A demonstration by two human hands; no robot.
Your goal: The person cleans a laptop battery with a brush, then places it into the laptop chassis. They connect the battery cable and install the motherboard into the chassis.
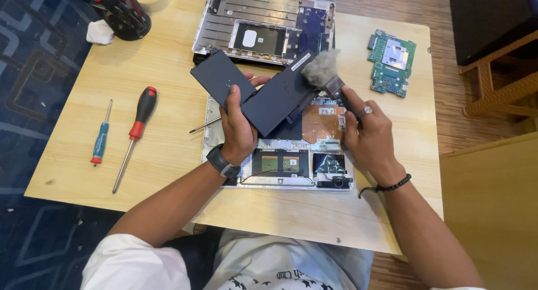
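Observation:
My left hand (238,124) grips a flat dark battery pack (263,94) and holds it tilted above an opened laptop base (291,166). My right hand (367,136) holds a small brush (324,71); its grey bristles rest on the battery's upper right corner. The open laptop base lies on the wooden table (168,60) under both hands, with a copper-coloured plate and small boards showing. A watch is on my left wrist, a beaded band on my right.
A second laptop shell (263,24) lies at the back. A green circuit board (392,63) sits at the right. A red-handled screwdriver (137,130) and a blue one (101,138) lie at the left. A dark tool cup (123,12) stands at the back left.

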